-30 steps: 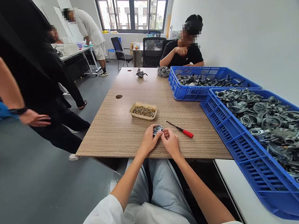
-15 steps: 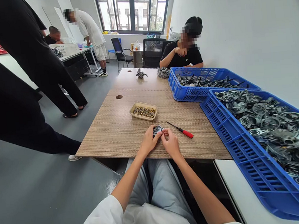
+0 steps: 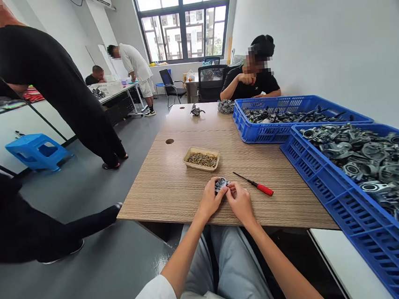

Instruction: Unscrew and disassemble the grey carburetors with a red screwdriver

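Observation:
A silvery ring-shaped metal part [image 3: 221, 183] is held low over the near side of the wooden table [image 3: 157, 186]. My left hand [image 3: 211, 199] grips it from the left, thumb across its near edge. The fingers of my right hand [image 3: 238, 199] are pinched together at the part's right edge; whether a small piece sits between them is hidden. Just right of my hands lies a screwdriver [image 3: 259, 187] with a red handle and dark shaft. Beyond them stands a cream tray [image 3: 202, 167] of small brass-coloured and silvery screws.
Two blue crates [image 3: 315, 180] [image 3: 254, 135] heaped with metal parts line the table's right side. A metal assembly [image 3: 196, 110] rests at the far end. Across the table sits a person in black [image 3: 249, 81]. Others stand at the left, near a blue stool [image 3: 39, 151].
The camera view has tilted up and turned left, so everything sits lower and further right. Both hands keep their hold at the metal part. The people at the left have shifted slightly.

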`<control>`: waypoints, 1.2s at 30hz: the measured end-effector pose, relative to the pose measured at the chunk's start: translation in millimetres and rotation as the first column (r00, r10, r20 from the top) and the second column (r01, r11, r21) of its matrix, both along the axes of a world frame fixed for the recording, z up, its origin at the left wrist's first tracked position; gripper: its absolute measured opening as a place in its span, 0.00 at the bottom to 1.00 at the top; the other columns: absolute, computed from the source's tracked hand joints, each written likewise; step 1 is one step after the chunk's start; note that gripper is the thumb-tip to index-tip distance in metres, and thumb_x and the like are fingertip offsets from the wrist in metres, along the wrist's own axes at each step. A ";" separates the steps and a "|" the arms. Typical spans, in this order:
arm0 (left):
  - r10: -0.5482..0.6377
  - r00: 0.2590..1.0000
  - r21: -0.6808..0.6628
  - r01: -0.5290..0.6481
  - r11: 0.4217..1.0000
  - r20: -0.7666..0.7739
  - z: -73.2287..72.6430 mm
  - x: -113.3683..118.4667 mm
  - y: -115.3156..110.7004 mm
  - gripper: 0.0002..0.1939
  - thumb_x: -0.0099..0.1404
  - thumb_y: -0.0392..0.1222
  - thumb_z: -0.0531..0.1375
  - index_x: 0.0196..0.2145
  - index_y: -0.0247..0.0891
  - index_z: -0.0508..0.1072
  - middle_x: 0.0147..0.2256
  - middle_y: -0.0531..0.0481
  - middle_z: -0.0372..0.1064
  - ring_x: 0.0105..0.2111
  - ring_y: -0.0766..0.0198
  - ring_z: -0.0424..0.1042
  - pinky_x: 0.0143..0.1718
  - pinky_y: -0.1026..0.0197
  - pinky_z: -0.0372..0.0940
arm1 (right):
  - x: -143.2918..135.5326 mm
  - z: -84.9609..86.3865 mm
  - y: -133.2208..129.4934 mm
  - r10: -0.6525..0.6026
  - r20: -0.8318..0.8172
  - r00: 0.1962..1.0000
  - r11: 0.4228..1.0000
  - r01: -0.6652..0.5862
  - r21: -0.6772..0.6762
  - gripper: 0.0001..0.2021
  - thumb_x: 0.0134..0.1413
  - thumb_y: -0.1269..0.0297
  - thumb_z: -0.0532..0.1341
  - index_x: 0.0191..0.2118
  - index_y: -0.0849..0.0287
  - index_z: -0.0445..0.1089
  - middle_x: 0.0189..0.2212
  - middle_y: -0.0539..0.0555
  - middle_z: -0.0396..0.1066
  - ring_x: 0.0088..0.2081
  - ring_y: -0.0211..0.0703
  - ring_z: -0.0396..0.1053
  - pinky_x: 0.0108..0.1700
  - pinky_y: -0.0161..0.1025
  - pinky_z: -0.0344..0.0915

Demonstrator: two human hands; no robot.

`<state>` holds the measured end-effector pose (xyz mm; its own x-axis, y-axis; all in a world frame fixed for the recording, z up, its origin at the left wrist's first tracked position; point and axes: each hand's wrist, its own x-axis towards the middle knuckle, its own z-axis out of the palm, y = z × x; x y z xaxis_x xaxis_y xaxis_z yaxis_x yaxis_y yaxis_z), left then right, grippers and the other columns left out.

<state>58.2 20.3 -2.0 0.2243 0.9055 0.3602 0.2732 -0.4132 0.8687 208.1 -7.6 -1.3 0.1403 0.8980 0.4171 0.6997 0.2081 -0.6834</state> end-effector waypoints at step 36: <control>-0.006 1.000 -0.007 0.006 1.000 -0.002 3.1 -0.6 -1.5 0.16 0.76 0.50 0.57 0.56 0.41 0.68 0.52 0.43 0.75 0.53 0.55 0.74 0.59 0.49 0.66 | 1.0 -1.7 0.5 0.002 -0.053 0.999 0.996 -0.007 -0.083 0.17 0.72 0.52 0.52 0.32 0.51 0.66 0.27 0.52 0.76 0.28 0.48 0.73 0.35 0.40 0.60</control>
<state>57.6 18.8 1.1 0.2301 0.9067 0.3535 0.2727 -0.4087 0.8710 209.1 -7.1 -3.0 0.1561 0.9300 0.3327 0.6613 0.1518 -0.7346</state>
